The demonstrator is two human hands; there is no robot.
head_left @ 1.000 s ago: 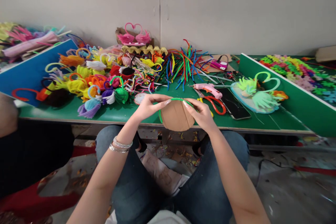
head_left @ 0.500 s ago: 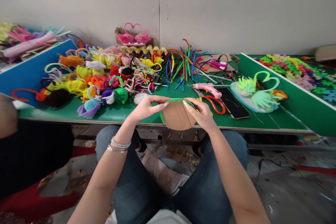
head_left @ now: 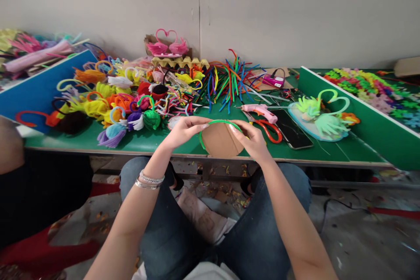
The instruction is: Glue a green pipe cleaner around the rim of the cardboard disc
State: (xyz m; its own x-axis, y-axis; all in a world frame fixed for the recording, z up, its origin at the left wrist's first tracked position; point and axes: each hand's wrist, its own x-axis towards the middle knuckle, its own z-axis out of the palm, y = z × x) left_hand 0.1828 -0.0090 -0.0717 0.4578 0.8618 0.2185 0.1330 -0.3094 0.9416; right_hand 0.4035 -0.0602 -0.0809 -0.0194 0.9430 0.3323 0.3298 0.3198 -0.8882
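Observation:
A round brown cardboard disc [head_left: 220, 141] is held over the front edge of the green table [head_left: 328, 153]. A green pipe cleaner [head_left: 219, 122] curves along the disc's top rim. My left hand [head_left: 182, 130] pinches the pipe cleaner and disc at the left. At the right side, my right hand [head_left: 251, 139] grips the disc, fingers pressing the pipe cleaner onto the rim. Both hands are closed on the piece.
A pink glue gun [head_left: 260, 111], red-handled scissors [head_left: 269, 129] and a black phone [head_left: 292, 130] lie just right of my hands. Yarn and pipe-cleaner figures [head_left: 114, 100] crowd the left, loose pipe cleaners [head_left: 226, 81] the middle. Another person's arm [head_left: 9, 144] is at far left.
The disc and pipe cleaner have risen slightly toward the table, and my left fingers have slid along the rim. Otherwise the scene is the same.

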